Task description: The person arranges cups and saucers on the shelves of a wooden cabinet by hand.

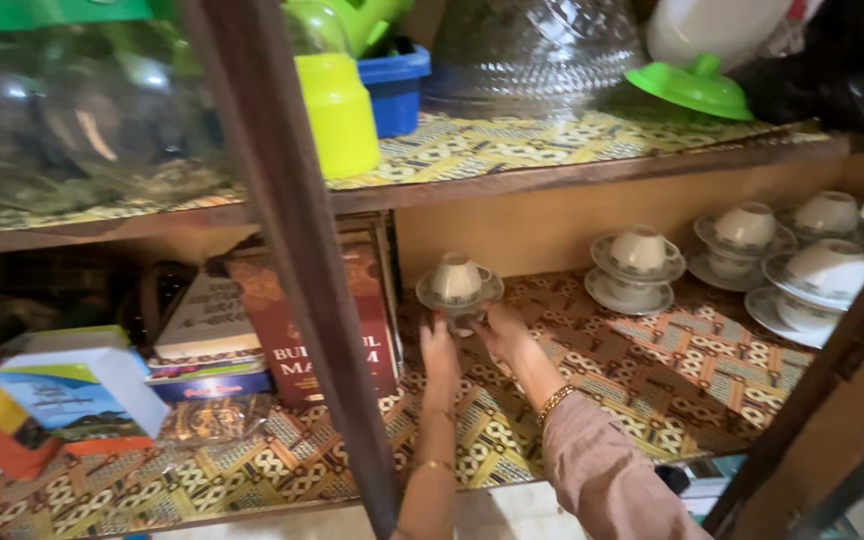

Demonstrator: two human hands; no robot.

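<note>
Both my hands are inside the lower shelf of a wooden cabinet (282, 200). My left hand (439, 345) and right hand (500, 328) meet under a stacked set: an upturned cup (456, 277) on a saucer (429, 293), which sits at the far middle of the shelf, close to the back wall. The fingers of both hands curl up around the lower part of the stack; they look closed on it, though the fingertips are partly hidden beneath the saucer. I cannot tell whether the stack rests on the patterned shelf liner (652, 370) or is just lifted off it. To the right stand more cups and saucers (642, 262), well apart from my set. To the left lean books (282, 320). I judge this to be the gripping step; any next move calls for keeping the saucer level so the loose cup does not slide.
</note>
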